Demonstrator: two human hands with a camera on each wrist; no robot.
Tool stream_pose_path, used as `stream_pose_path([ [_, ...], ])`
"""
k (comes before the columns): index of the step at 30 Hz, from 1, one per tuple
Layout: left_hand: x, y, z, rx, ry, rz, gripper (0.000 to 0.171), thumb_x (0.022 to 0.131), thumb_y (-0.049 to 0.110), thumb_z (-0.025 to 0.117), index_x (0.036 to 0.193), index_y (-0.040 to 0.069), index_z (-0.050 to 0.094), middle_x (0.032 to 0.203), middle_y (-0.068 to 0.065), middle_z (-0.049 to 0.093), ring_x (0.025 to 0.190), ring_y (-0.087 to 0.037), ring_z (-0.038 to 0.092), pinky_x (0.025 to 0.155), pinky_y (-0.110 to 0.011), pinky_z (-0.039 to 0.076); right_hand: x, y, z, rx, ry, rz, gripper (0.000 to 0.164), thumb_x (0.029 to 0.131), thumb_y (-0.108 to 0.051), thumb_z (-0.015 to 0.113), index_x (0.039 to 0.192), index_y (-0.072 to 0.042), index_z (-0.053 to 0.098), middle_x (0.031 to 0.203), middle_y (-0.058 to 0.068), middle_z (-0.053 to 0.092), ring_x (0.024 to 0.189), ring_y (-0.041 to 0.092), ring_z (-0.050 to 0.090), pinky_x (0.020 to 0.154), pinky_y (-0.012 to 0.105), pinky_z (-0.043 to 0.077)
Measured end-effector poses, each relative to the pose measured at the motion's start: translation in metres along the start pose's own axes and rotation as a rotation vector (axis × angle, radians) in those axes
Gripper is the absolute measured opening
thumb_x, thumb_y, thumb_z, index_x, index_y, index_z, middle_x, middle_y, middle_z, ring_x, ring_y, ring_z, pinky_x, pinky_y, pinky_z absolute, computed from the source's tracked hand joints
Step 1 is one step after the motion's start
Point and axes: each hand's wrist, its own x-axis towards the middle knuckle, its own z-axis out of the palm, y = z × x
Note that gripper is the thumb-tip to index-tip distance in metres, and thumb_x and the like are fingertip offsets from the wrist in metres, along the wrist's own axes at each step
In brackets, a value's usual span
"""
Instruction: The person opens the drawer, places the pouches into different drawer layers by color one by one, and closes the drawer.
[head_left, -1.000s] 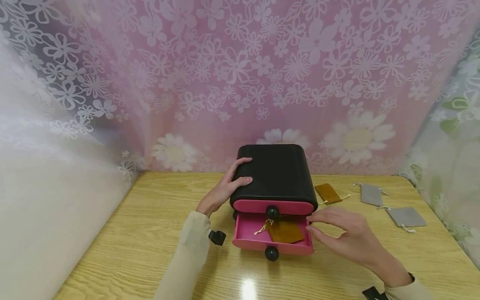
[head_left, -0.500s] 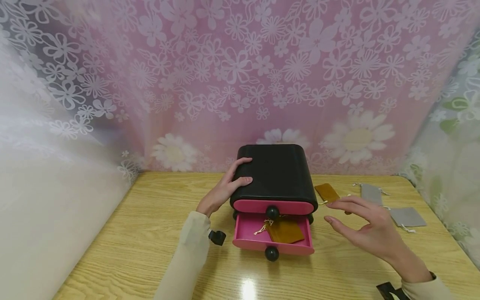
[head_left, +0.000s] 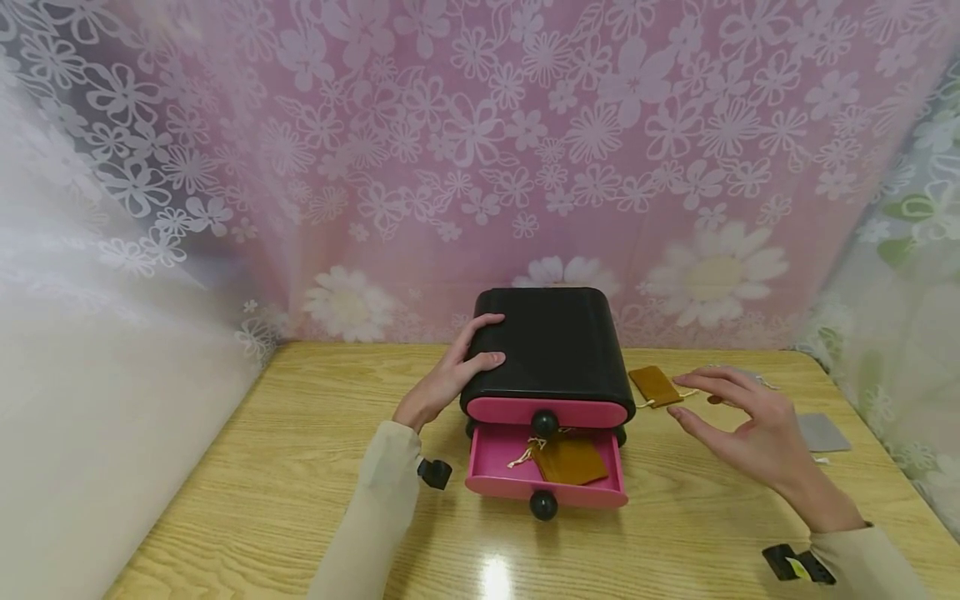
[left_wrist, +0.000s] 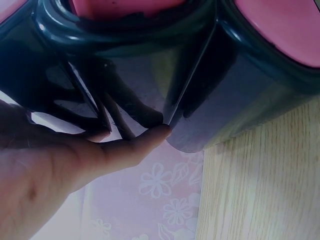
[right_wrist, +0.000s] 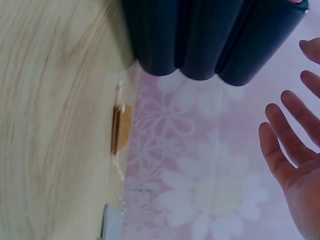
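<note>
A black drawer unit (head_left: 551, 342) with pink drawer fronts stands on the table. My left hand (head_left: 448, 377) rests on its upper left edge, thumb and fingers laid over the top; in the left wrist view the fingers of this hand (left_wrist: 75, 160) press lightly along the glossy casing. Below the top drawer, a pink drawer (head_left: 546, 492) is pulled out, with a mustard drawstring pouch (head_left: 570, 461) lying inside. My right hand (head_left: 761, 425) hovers to the right with nothing in it, thumb and fingers apart. Its fingertips are near a second mustard pouch (head_left: 655, 386) lying flat on the table.
A grey pouch (head_left: 823, 432) lies at the right, partly behind my right hand, and another grey pouch (right_wrist: 112, 222) shows in the right wrist view. Round black knobs (head_left: 543, 505) stick out from the drawers. A flowered pink curtain (head_left: 480, 167) hangs behind the table.
My right hand has left the open drawer's right side and moved right and back, to beside the mustard pouch on the table. My left hand and the drawer have stayed put.
</note>
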Motion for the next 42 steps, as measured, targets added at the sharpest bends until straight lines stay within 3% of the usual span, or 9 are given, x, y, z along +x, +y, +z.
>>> stream_pose_path([
  [3, 0.000, 0.000, 0.000, -0.001, -0.002, 0.001, 0.053, 0.101, 0.034, 0.057, 0.149, 0.048, 0.038, 0.154, 0.000, 0.042, 0.132, -0.023, 0.057, 0.110, -0.043, 0.047, -0.001, 0.006, -0.002, -0.038, -0.019, 0.055, 0.044, 0.068, -0.002, 0.090, 0.110, -0.009, 0.079, 0.103, 0.002, 0.073, 0.099, -0.013, 0.060, 0.082, 0.004, 0.046],
  [6, 0.000, 0.001, 0.001, 0.001, -0.002, 0.000, 0.053, 0.101, 0.034, 0.057, 0.149, 0.048, 0.038, 0.155, 0.000, 0.041, 0.133, -0.023, 0.056, 0.111, -0.044, 0.046, -0.002, 0.011, -0.002, -0.078, -0.037, 0.106, 0.054, 0.061, 0.008, 0.087, 0.112, -0.010, 0.079, 0.107, 0.000, 0.073, 0.101, -0.017, 0.058, 0.081, 0.004, 0.046],
  [13, 0.000, 0.001, 0.001, 0.002, 0.003, -0.002, 0.053, 0.101, 0.035, 0.057, 0.149, 0.049, 0.038, 0.154, -0.001, 0.042, 0.132, -0.023, 0.057, 0.111, -0.045, 0.046, -0.005, 0.026, 0.001, -0.109, -0.082, 0.175, 0.053, 0.067, 0.004, 0.087, 0.117, -0.012, 0.077, 0.115, 0.010, 0.070, 0.104, -0.020, 0.052, 0.082, 0.003, 0.042],
  [23, 0.002, -0.001, 0.000, 0.004, 0.008, 0.004, 0.052, 0.101, 0.035, 0.057, 0.148, 0.050, 0.040, 0.155, 0.002, 0.041, 0.134, -0.022, 0.055, 0.113, -0.047, 0.044, -0.007, 0.052, 0.013, -0.100, -0.203, 0.320, 0.045, 0.082, -0.011, 0.085, 0.125, -0.017, 0.073, 0.125, 0.011, 0.069, 0.116, -0.023, 0.042, 0.085, 0.007, 0.043],
  [26, 0.002, -0.001, 0.000, 0.004, 0.003, 0.004, 0.052, 0.102, 0.035, 0.057, 0.148, 0.050, 0.039, 0.155, 0.001, 0.041, 0.134, -0.023, 0.054, 0.113, -0.048, 0.044, -0.007, 0.060, 0.016, -0.127, -0.259, 0.374, 0.043, 0.086, -0.019, 0.083, 0.127, -0.016, 0.072, 0.129, 0.013, 0.069, 0.117, -0.009, 0.051, 0.084, 0.013, 0.047],
  [31, 0.002, -0.001, 0.000, 0.008, 0.003, 0.010, 0.052, 0.102, 0.036, 0.057, 0.149, 0.049, 0.038, 0.156, 0.002, 0.040, 0.135, -0.022, 0.054, 0.114, -0.048, 0.043, -0.006, 0.075, 0.020, -0.107, -0.385, 0.487, 0.046, 0.093, -0.028, 0.076, 0.135, -0.011, 0.066, 0.139, 0.021, 0.062, 0.124, 0.039, 0.057, 0.090, 0.053, 0.055],
  [33, 0.002, -0.001, 0.000, 0.007, 0.002, 0.011, 0.053, 0.102, 0.036, 0.057, 0.149, 0.050, 0.038, 0.155, 0.002, 0.040, 0.134, -0.023, 0.055, 0.113, -0.048, 0.043, -0.006, 0.081, 0.020, -0.070, -0.431, 0.535, 0.049, 0.096, -0.030, 0.073, 0.138, -0.008, 0.063, 0.142, 0.025, 0.058, 0.127, 0.047, 0.053, 0.093, 0.064, 0.050],
  [37, 0.002, 0.000, -0.001, 0.006, -0.005, 0.007, 0.052, 0.102, 0.035, 0.057, 0.149, 0.050, 0.038, 0.155, 0.001, 0.041, 0.133, -0.023, 0.056, 0.113, -0.047, 0.044, -0.009, 0.093, 0.022, -0.044, -0.495, 0.593, 0.051, 0.098, -0.033, 0.070, 0.141, -0.006, 0.060, 0.144, 0.028, 0.055, 0.130, 0.051, 0.050, 0.096, 0.070, 0.047],
  [42, 0.002, -0.001, -0.001, 0.007, -0.003, 0.005, 0.052, 0.102, 0.035, 0.057, 0.149, 0.049, 0.039, 0.156, 0.002, 0.040, 0.135, -0.022, 0.054, 0.114, -0.048, 0.043, -0.012, 0.107, 0.025, -0.080, -0.552, 0.614, 0.052, 0.098, -0.037, 0.069, 0.140, -0.007, 0.062, 0.142, 0.030, 0.056, 0.120, 0.048, 0.060, 0.087, 0.059, 0.055],
])
